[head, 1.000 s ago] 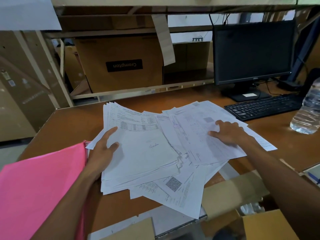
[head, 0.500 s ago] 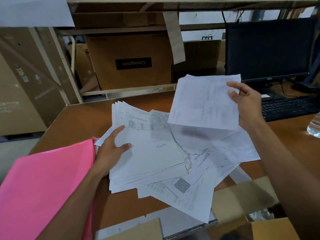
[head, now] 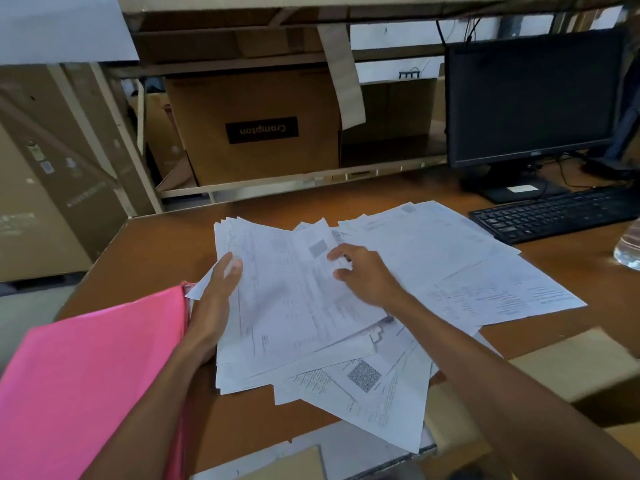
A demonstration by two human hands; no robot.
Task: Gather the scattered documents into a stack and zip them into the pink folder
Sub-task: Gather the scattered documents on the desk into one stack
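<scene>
Left hand (head: 216,299): lies flat along the left edge of the document stack (head: 298,317), fingers (head: 227,268) straight and resting on the paper.
Right hand (head: 369,277): on the top sheet, fingers (head: 334,254) bent with the tips touching the paper; I cannot tell if they pinch it or only rest there.
Pink folder (head: 97,375): flat on the tabletop (head: 156,244), just left of the left fingers.
Loose sheets (head: 467,265): fanned out to the right of the right fingers.
QR-code sheet (head: 365,375): nearer the person than both sets of fingers, under the stack.
Printed text on the documents: too blurred to read.
Cardboard box (head: 252,109): beyond the fingers, its black label reading "Crompton" upside down.
Monitor (head: 530,98): beyond and right of the right fingers, bezel logo too small to read.
</scene>
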